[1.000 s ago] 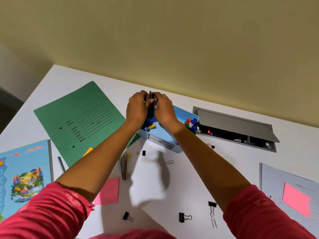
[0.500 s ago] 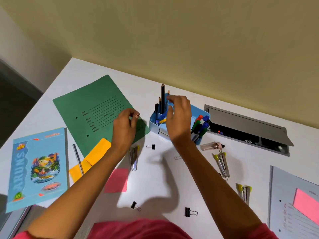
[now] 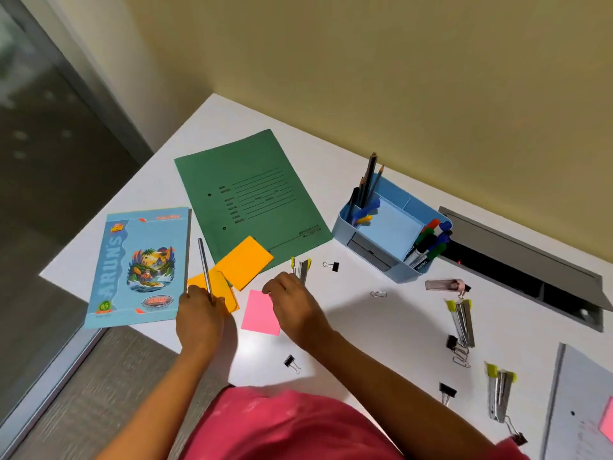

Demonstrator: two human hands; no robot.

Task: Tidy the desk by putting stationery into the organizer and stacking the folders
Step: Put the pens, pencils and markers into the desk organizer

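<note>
Clutter covers the white desk (image 3: 365, 327), which meets a yellow wall at the back. Largest on it is a green spring file folder (image 3: 252, 200), lying flat and closed at the rear left; its near corner is overlapped by an orange sticky note (image 3: 243, 262). Left of the folder, a blue ARUN'S notebook (image 3: 139, 267) lies with its near corners past the desk edge. A grey folder (image 3: 580, 403) shows partly at the right edge, well apart from the green one. A grey cable hatch (image 3: 524, 260) stands open along the wall. Just in front of it sits the blue organizer (image 3: 345, 234), with pencils (image 3: 368, 180) upright in its rear left compartment and markers (image 3: 428, 240) in its right one. The left hand (image 3: 199, 313) has its fingers curled round the lower end of a grey pencil (image 3: 205, 270), which crosses a second orange note (image 3: 215, 290). The right hand (image 3: 292, 300) is curled, fingertips down at the upper corner of a pink sticky note (image 3: 260, 313), covering that corner; whether it pinches anything cannot be told. A yellow-tipped metal clip (image 3: 300, 268) lies just beyond its knuckles. Two more such clips (image 3: 462, 322) lie on the right, among black binder clips (image 3: 331, 265) and a paper clip (image 3: 378, 293).
</note>
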